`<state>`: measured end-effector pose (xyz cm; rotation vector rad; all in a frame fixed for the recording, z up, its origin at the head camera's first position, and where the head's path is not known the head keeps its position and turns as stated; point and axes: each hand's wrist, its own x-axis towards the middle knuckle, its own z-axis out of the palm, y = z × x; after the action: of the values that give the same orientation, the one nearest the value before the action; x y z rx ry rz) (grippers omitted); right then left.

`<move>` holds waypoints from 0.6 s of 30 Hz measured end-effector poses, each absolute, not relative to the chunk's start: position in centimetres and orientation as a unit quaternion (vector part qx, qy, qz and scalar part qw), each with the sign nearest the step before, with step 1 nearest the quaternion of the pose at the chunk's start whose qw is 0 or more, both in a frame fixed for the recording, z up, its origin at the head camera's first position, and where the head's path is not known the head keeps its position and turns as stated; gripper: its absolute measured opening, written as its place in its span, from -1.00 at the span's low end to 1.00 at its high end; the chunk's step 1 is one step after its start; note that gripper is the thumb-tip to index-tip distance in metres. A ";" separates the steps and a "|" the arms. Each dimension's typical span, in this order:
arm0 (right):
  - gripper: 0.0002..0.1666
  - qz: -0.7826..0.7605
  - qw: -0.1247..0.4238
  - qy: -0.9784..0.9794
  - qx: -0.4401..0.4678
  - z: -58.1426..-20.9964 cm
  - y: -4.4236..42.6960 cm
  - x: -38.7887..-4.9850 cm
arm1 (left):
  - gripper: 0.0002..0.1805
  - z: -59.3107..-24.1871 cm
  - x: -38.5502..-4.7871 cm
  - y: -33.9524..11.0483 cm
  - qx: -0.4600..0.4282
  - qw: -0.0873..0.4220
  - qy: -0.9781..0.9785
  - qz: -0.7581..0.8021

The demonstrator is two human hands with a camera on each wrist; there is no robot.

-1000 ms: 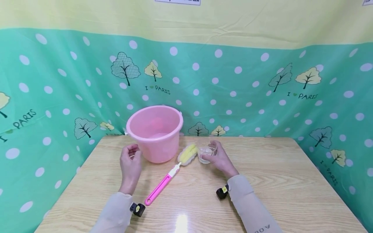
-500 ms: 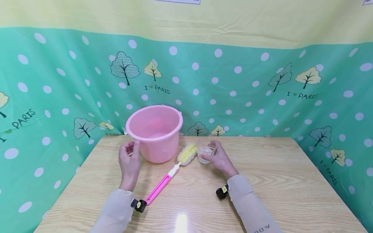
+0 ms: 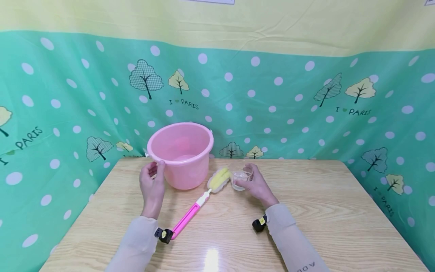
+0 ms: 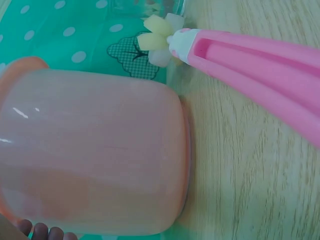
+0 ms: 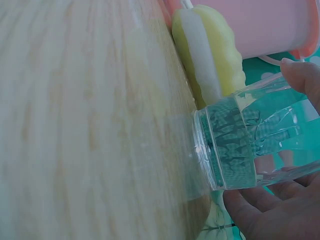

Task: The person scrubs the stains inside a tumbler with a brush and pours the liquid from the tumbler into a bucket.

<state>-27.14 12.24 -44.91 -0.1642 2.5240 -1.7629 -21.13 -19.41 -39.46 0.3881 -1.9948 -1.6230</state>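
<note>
- A person's right hand [image 3: 259, 187] grasps a clear cup [image 3: 239, 183], the thumb pressed to the near side and the fingers wrapped round the far side.
- The cup sits inside that grip, upright, its base down at the wooden tabletop [image 3: 306, 189]; in the right wrist view the lower wall and base show below the fingers.
- Just beside the cup, on the side toward the bucket, lies the yellow-and-white head of a sponge brush [image 3: 188, 220], its pink handle slanting back across the table between the two arms. The handle's end is partly hidden by the left wrist camera [image 3: 165, 235].
- The left hand [image 3: 152, 190] is at the near left side of a pink bucket [image 3: 187, 175], thumb raised to the rim and fingers bent next to the wall; whether it grips the bucket or merely rests against it cannot be told.
- The bucket stands upright, mouth up, with the brush head between it and the cup.
- Behind everything hangs a green and yellow backdrop [image 3: 268, 94] printed with pale dots and trees.
</note>
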 end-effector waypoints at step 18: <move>0.11 -0.575 0.026 0.816 -0.052 -45.1 12.3 -27.2 | -0.22 -39.8 -21.7 -19.4 0.140 0.255 -0.728 -0.621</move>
<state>-27.21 12.26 -45.09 -0.1596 2.5233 -1.7769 -21.69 -19.41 -39.84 0.3805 -1.9771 -1.6858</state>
